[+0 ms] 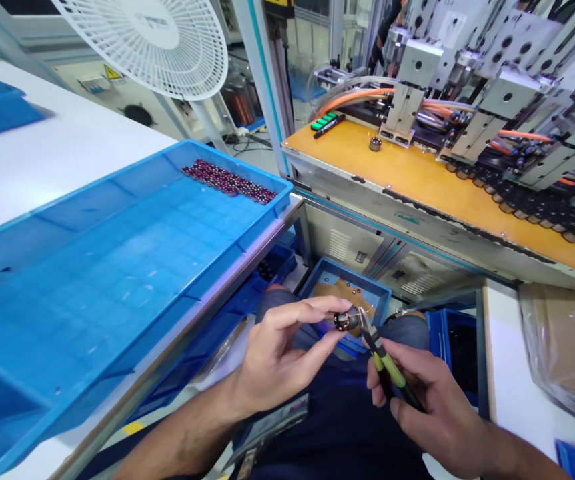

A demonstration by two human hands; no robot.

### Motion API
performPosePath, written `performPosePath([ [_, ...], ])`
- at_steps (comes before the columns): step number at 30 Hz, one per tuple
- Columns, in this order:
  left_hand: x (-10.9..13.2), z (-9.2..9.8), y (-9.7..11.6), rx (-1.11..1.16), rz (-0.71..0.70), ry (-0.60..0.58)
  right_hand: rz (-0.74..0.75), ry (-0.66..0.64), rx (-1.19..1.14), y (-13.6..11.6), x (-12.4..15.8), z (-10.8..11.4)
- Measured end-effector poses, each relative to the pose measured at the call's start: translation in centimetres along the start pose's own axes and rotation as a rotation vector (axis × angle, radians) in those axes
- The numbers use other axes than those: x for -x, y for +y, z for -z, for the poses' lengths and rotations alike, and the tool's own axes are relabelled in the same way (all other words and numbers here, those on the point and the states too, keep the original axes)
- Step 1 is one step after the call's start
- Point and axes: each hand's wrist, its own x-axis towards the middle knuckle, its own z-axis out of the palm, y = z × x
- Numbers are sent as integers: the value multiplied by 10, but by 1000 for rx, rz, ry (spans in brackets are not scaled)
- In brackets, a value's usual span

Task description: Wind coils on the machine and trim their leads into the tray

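Between the thumb and fingers of my left hand (280, 350) is a small round motor stator (343, 321) with copper windings. My right hand (430, 393) is wrapped round a pair of cutting pliers (386, 363) with green and black handles. Their jaws point up and to the left, close beside the stator; whether the tips touch it or a wire end I cannot tell. Both hands are above my lap. Below them, between my knees, a blue bin (323, 275) holds brown cardboard and a few small parts.
A large blue tray (117, 193) at left holds many small stators (227, 181) in its far corner. A machine with an orange top (352, 150) stands ahead, with a single stator (375, 143), a marker (328, 127) and a row of dark parts (532, 207). A white fan (167, 47) stands behind.
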Motion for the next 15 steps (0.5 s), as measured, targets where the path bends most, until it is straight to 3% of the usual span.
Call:
performPosePath([
  [11,0,1,3,-28,37,22,-19,5,-26,4,-3,-2],
  [15,1,0,1,-50,49,24,-89,17,68,1,-7,0],
])
